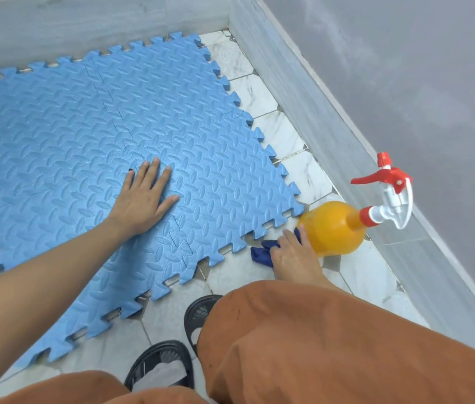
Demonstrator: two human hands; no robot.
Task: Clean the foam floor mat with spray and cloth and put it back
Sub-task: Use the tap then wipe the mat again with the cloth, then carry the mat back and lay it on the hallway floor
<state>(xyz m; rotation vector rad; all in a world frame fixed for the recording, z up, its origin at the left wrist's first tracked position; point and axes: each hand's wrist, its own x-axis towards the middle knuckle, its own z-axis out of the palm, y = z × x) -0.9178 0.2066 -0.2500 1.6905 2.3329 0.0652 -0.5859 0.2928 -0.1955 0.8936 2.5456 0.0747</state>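
A blue interlocking foam mat point(84, 135) lies flat on the tiled floor, made of several joined tiles. My left hand point(143, 199) rests palm down on it with fingers spread, near the mat's right part. Just off the mat's right corner my right hand point(294, 255) lies on a dark blue cloth point(261, 253) on the floor, fingers curled over it. An orange spray bottle point(332, 228) with a red and white trigger head point(388, 193) stands right beside that hand, touching or nearly touching it.
White marble-look floor tiles point(277, 132) show between the mat and the grey wall point(405, 83) on the right. Another wall runs along the mat's far edge. My orange-trousered knees point(318, 345) and black sandals point(166, 365) fill the bottom of the view.
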